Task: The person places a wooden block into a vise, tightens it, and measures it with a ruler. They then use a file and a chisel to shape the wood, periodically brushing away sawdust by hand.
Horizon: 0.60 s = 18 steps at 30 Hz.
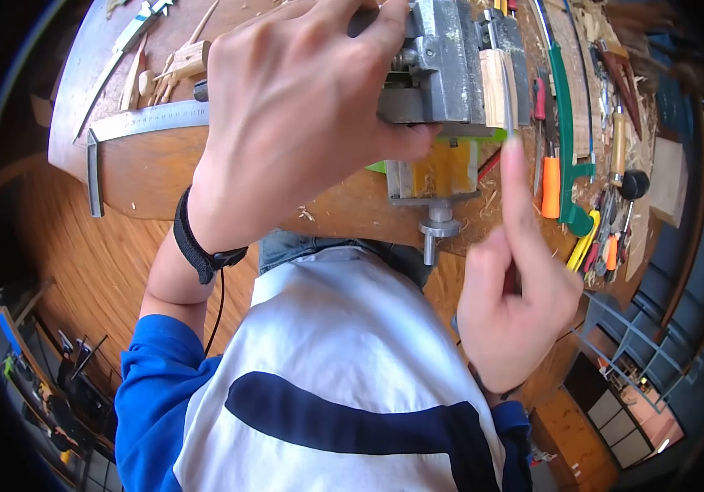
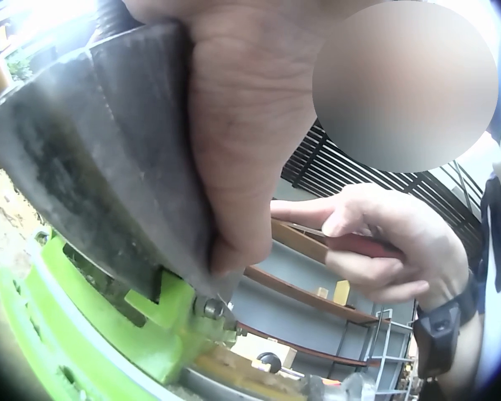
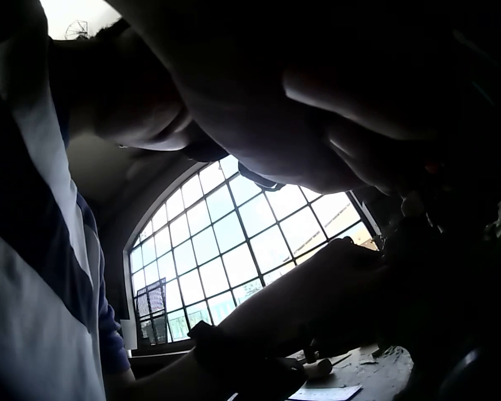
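A pale piece of wood (image 1: 492,88) stands clamped in the metal vise (image 1: 444,61) at the near edge of the workbench (image 1: 155,182), its near end at the front of the clamped gap. Securing it looks finished; it reads as an intermediate stage of work, since the wood still has long, fairly straight sides and a blocky near end, so some working of it probably remains. How much is hard to judge, because little of its surface shows. The thin blade (image 1: 509,107) lies along the wood in the head view; whether it touches cannot be told. The right hand (image 1: 518,287) is clasped round the tool's reddish handle (image 2: 363,245), index finger stretched forward toward the blade. The left hand (image 1: 294,107) grips the body of the vise, thumb against its near side, and the two hands are apart. Beyond, shavings (image 1: 307,215) lie on the bench, suggesting cutting has been done, though not on which piece. To the left are a steel ruler (image 1: 151,120) and small shaped wooden pieces (image 1: 186,61); to the right, a green-framed saw (image 1: 565,123) and an orange-handled tool (image 1: 550,189) lie out of the hands.
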Each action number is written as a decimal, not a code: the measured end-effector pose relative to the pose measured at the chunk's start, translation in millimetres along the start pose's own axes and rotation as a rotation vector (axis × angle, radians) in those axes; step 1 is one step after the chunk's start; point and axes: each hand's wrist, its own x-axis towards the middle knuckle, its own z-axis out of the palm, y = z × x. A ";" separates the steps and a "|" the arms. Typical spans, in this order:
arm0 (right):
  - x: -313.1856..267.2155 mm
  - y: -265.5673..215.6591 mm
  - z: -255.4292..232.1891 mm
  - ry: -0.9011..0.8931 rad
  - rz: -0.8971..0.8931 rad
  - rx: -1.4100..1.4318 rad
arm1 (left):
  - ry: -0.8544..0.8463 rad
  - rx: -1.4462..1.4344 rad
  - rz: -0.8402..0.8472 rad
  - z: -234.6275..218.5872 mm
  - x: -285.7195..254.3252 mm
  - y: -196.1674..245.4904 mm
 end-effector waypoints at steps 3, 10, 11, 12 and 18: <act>17.6 -3.2 5.8 -0.010 0.004 -0.030 | 0.035 0.000 0.040 5.5 -0.9 -5.3; -0.4 1.0 5.2 0.037 -0.014 -0.026 | 0.110 -0.010 0.066 11.7 -4.0 -7.6; 6.3 1.1 7.0 0.054 -0.019 0.000 | 0.113 -0.010 0.073 11.6 -3.0 -7.5; 13.7 -1.6 7.4 0.027 0.027 -0.039 | 0.116 -0.012 0.080 10.9 -2.5 -8.0; -6.0 3.8 5.1 0.030 -0.014 -0.052 | 0.103 0.008 0.066 10.7 -3.1 -9.6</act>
